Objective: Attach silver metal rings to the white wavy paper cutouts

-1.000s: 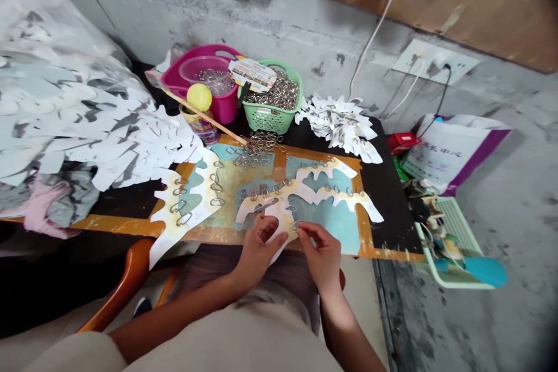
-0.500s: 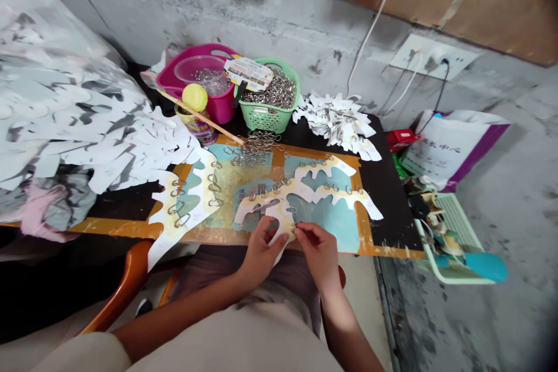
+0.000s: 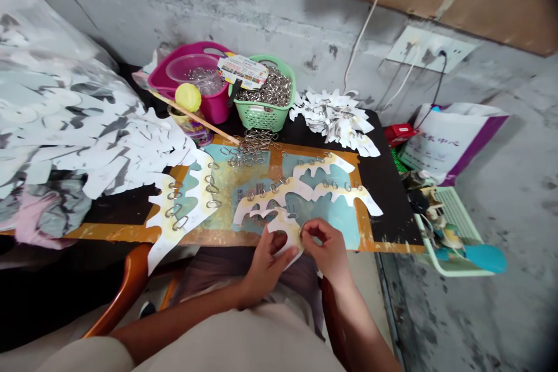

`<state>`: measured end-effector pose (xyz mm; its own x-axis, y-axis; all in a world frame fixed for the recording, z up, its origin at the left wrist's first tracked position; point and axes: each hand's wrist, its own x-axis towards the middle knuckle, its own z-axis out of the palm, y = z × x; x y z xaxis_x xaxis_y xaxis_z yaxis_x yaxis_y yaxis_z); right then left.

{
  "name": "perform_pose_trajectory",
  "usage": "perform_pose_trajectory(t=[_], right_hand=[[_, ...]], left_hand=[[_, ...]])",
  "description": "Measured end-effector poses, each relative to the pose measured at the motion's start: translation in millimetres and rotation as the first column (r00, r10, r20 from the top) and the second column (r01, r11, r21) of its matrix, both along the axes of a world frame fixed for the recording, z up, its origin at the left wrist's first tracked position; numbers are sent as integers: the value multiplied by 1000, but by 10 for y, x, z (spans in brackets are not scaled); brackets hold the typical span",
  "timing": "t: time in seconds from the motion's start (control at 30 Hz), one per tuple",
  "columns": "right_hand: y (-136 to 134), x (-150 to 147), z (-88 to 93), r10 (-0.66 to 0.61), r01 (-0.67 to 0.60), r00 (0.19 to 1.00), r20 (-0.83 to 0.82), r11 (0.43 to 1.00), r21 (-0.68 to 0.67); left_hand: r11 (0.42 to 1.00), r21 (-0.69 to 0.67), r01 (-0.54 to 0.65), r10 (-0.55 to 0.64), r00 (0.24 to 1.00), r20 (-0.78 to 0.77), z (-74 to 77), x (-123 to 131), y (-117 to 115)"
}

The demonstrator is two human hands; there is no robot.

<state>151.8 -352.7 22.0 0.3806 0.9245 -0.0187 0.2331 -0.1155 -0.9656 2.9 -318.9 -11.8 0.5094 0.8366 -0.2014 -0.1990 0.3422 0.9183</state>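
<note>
My left hand grips the near end of a white paper cutout at the front edge of the board. My right hand is pinched at the cutout's right edge on a small metal ring. More white cutouts with metal rings clipped along them lie on the board just beyond my hands. A further ringed cutout lies to the left. A loose heap of rings sits at the board's far edge.
A green basket full of rings and a pink basket stand at the back, with a yellow-capped bottle and a stick. White cutout piles lie at left and back. A mesh tray and bag are at right.
Both hands have drawn the near cutout slightly toward me and lifted its end; the right hand's pinch has moved a little right. The view has shifted slightly.
</note>
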Motion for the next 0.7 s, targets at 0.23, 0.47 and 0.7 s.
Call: perform_pose_trajectory(t=[0.23,0.47,0.7], right_hand=[[47,480,-258,157,-175,846,510,984,-13],[-50,591,-500,123,-187,738,663,982,26],[-96,580,-612,90,-167,758,647,984,59]], left_hand=[[701,660,270,-184,963,-199,197,-231,29],[332,788,519,21,831,-556,162,308,559],[291,748,597,-93,796,-599,-119,627,795]])
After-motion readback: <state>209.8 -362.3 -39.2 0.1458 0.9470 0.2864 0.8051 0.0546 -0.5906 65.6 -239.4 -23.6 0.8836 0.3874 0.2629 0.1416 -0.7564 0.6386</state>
